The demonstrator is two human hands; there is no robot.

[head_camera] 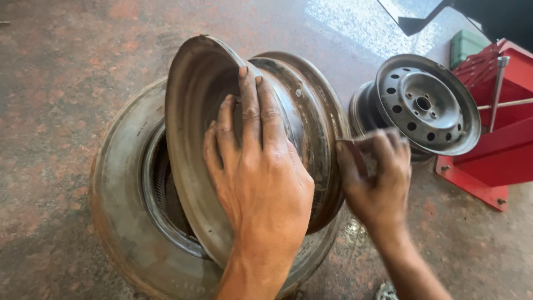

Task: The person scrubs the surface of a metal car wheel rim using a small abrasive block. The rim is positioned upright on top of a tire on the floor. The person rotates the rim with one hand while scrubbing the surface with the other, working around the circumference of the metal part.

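While the left hand lies spread flat on the rusty rim at frame centre, the rim stands tilted on a worn tyre. Blurred at centre right, the right hand pinches a small dark piece against the rim's edge.

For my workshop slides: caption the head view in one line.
Left hand steadies a rusty wheel rim standing on a tyre while the right hand rubs its edge.

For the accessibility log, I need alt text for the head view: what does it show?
A person's left hand presses flat on a rusty steel wheel rim standing on edge atop a worn tyre lying on the floor, while the blurred right hand holds a small dark piece at the rim's outer edge. A second steel rim lies beside a red metal stand.
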